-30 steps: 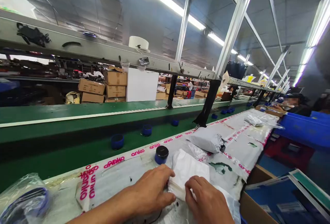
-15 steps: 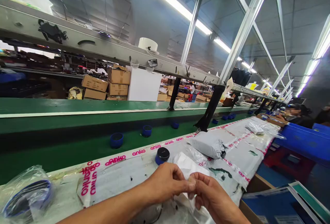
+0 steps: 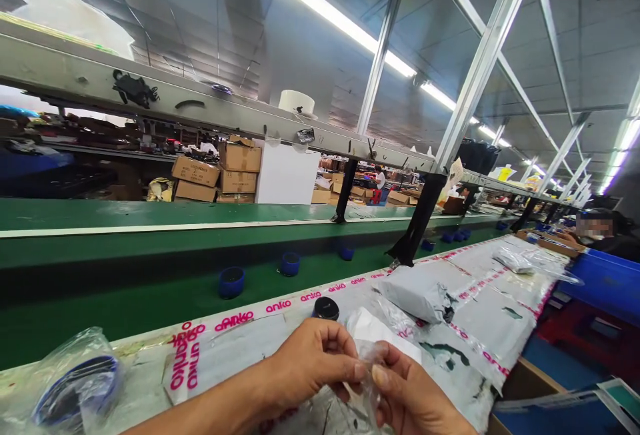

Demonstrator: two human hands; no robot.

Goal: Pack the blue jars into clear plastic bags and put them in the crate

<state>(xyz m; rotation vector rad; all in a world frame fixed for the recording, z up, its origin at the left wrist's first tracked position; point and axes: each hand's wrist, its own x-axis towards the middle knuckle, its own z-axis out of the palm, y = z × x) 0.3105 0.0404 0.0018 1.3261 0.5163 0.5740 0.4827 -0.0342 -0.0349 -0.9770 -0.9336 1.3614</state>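
Note:
My left hand (image 3: pixel 317 358) and my right hand (image 3: pixel 407 385) are close together over the work surface, thumbs and fingertips pinched. Between them is a piece of thin clear plastic film (image 3: pixel 371 355), crumpled and held by both; whether it is a whole bag is hard to make out. Just behind my left hand stands a round blue unit with a black top (image 3: pixel 326 308), partly hidden by my knuckles. A white sheet (image 3: pixel 383 329) lies behind my right hand. At the lower left, a blue-rimmed round thing (image 3: pixel 75 388) rests inside a clear plastic bag (image 3: pixel 90 348).
A green conveyor belt (image 3: pixel 165 308) runs beyond the bench, carrying several blue round units (image 3: pixel 231 282). A white package (image 3: pixel 415 291) lies on the printed bench covering (image 3: pixel 280 305). Black-wrapped posts (image 3: pixel 420 218) rise beside the belt. Blue bins (image 3: pixel 605 281) and a person (image 3: pixel 600 228) are at right.
My fingertips have drawn slightly apart, and clear film now shows between them. The view has shifted, so the bench and belt things appear further right and a little lower.

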